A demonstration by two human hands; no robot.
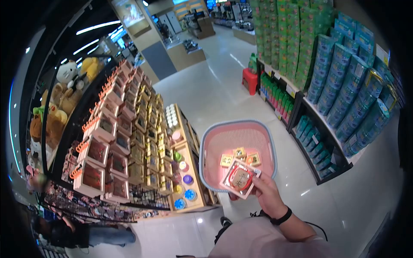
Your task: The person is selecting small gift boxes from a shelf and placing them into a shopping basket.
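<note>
My right hand (269,195), with a black band at the wrist, pinches the right edge of a pink-framed square gift box (240,178). A red ring and a gold plate with dark characters show through the box's front. The box tilts over the near rim of a pink basket (211,148) with a grey-blue rim. Inside the basket lie several small yellow boxes (254,159). A small part of my left hand (233,197) shows at the basket's near rim, below the gift box; it seems to grip the basket, and most of its fingers are hidden.
On the left, a rack (118,137) carries hanging pink and yellow boxes, with plush toys (62,96) behind. Jars (187,179) stand on a wooden ledge. Shelves of green packs (292,41) and teal canisters (340,81) line the right. A person (81,234) is at lower left.
</note>
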